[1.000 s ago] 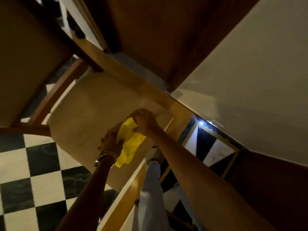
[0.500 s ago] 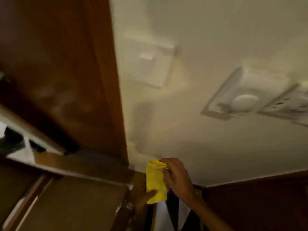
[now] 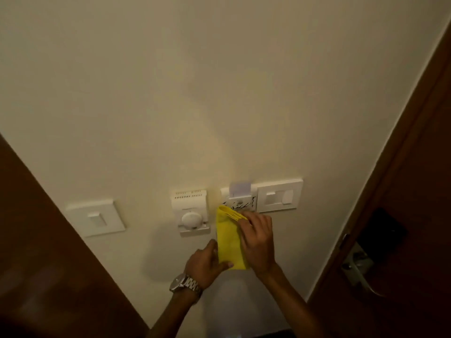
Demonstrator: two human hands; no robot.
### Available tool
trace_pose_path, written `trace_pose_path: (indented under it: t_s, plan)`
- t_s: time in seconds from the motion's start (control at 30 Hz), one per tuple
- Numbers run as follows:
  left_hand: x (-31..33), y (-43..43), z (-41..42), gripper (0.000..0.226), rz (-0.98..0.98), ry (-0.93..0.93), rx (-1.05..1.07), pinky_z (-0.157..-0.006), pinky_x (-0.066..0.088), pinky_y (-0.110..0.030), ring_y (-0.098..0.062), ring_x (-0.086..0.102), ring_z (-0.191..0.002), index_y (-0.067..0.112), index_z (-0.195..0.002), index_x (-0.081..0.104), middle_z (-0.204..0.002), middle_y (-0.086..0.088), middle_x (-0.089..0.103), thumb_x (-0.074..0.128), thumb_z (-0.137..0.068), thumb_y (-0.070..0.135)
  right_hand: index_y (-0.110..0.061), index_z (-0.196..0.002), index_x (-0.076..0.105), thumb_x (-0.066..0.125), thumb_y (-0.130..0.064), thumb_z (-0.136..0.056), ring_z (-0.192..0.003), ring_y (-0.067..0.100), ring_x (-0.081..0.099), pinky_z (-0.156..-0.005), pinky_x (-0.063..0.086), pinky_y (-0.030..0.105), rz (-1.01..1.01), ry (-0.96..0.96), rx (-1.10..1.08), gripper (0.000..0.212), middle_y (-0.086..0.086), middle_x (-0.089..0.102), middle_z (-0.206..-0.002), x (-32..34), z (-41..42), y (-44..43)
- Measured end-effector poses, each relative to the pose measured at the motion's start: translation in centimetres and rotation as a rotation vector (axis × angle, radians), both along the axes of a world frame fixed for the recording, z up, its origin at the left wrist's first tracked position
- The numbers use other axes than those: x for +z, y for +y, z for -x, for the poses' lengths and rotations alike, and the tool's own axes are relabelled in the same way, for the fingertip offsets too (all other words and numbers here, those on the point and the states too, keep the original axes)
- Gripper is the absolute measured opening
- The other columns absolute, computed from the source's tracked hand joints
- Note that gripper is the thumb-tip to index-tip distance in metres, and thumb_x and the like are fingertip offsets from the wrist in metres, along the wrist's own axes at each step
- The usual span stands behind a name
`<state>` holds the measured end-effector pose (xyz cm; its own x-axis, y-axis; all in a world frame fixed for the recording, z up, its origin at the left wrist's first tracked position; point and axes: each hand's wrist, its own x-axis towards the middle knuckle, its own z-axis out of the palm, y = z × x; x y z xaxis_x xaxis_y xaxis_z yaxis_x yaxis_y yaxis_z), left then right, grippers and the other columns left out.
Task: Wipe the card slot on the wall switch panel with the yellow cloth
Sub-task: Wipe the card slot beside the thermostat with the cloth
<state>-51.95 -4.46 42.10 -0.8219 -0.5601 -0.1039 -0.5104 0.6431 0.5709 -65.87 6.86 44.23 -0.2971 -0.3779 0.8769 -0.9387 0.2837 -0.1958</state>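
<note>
A folded yellow cloth (image 3: 229, 240) is held upright in front of the cream wall, its top fold just under the card slot panel (image 3: 240, 200). That panel is white with black scribbled marks, and a pale card (image 3: 240, 188) sticks out of its top. My right hand (image 3: 257, 240) grips the cloth's right side near the top. My left hand (image 3: 207, 263), with a metal watch on the wrist, pinches the cloth's lower left corner. The cloth hides the panel's lower left corner.
A thermostat with a round dial (image 3: 191, 212) sits left of the card slot, a white switch (image 3: 279, 196) right of it, another switch (image 3: 96, 218) further left. A dark wooden door with a metal handle (image 3: 358, 267) stands at the right. Dark wood panelling (image 3: 48, 252) fills the lower left.
My view has swung up from the floor and chair to the wall panels. Both hands have carried the cloth up to just below the card slot.
</note>
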Motion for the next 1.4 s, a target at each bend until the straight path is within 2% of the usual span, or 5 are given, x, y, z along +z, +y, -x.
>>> trace_pose_path:
  t_s: [0.17, 0.3, 0.47, 0.87, 1.4]
  plan:
    - [8.1, -0.3, -0.3, 0.071, 0.267, -0.292, -0.055, -0.078, 0.063, -0.030, -0.008, 0.074, -0.072, 0.022, -0.064, 0.056, -0.069, 0.007, 0.077, 0.044, -0.100, 0.082, -0.014, -0.106, 0.077, 0.079, -0.013, -0.088, -0.097, 0.032, 0.064, -0.083, 0.048, 0.041, 0.050, -0.042, -0.119, 0.018, 0.012, 0.069, -0.116, 0.2, 0.6, -1.8]
    - [20.5, -0.9, 1.7, 0.053, 0.855, 0.517, 0.144, -0.047, 0.047, -0.028, -0.022, 0.066, -0.057, 0.026, -0.075, 0.050, -0.057, 0.004, 0.064, 0.037, -0.094, 0.074, -0.024, -0.105, 0.077, 0.073, -0.022, -0.090, -0.109, 0.034, 0.053, -0.088, 0.041, 0.047, 0.152, -0.105, -0.255, 0.016, 0.011, 0.056, -0.122, -0.5, 0.0, -2.6]
    - [32.3, -7.9, 5.0, 0.050, 1.443, 0.883, 0.150, -0.112, 0.043, -0.058, -0.041, 0.046, -0.142, 0.007, -0.144, 0.059, -0.151, -0.023, 0.051, 0.059, -0.107, 0.041, -0.023, -0.123, 0.060, 0.059, -0.019, -0.098, -0.107, 0.033, 0.053, -0.087, 0.044, 0.048, 0.162, -0.173, -0.296, 0.025, 0.010, 0.051, -0.119, -1.7, -1.3, -3.7]
    - [31.4, -11.3, 6.8, 0.067, 1.614, 0.859, 0.271, -0.122, 0.022, -0.065, -0.042, 0.028, -0.152, 0.021, -0.164, 0.033, -0.164, -0.021, 0.032, 0.042, -0.108, 0.057, -0.019, -0.157, 0.023, 0.052, -0.033, -0.099, -0.159, 0.041, 0.000, -0.119, 0.028, 0.057, 0.075, -0.155, -0.171, 0.066, 0.024, 0.005, -0.169, -5.2, 0.2, -6.5]
    - [31.6, -11.3, 6.9, 0.067, 1.622, 0.851, 0.288, -0.120, 0.025, -0.067, -0.046, 0.032, -0.150, 0.019, -0.163, 0.035, -0.162, -0.024, 0.035, 0.041, -0.107, 0.057, -0.015, -0.164, 0.007, 0.032, -0.041, -0.112, -0.154, 0.045, 0.017, -0.120, 0.030, 0.057, 0.119, -0.158, -0.177, 0.064, 0.027, 0.020, -0.163, -5.9, -0.5, -7.5]
